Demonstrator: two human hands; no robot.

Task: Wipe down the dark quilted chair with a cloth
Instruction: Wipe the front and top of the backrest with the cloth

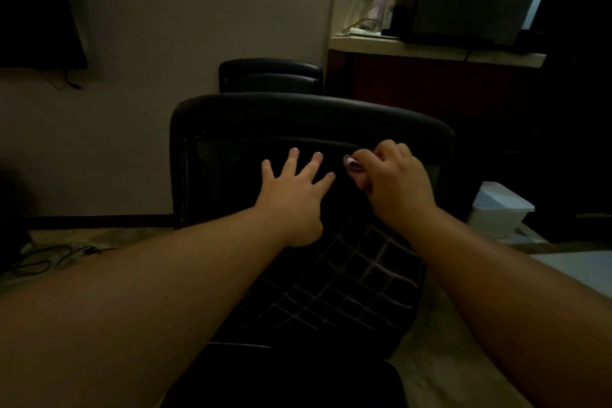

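the dark quilted chair (331,275) sits right in front of you, backrest facing you. your right hand (394,182) is bunched round a small cloth (351,164) pressed to the upper backrest; left hand (291,189) lies flat, fingers spread, bracing beside it. looks like mid-wipe on the backrest; next prob needs firm strokes down toward the seat w/ the chair steadied. white bin (500,209) on the floor at right, contents too dim to tell.
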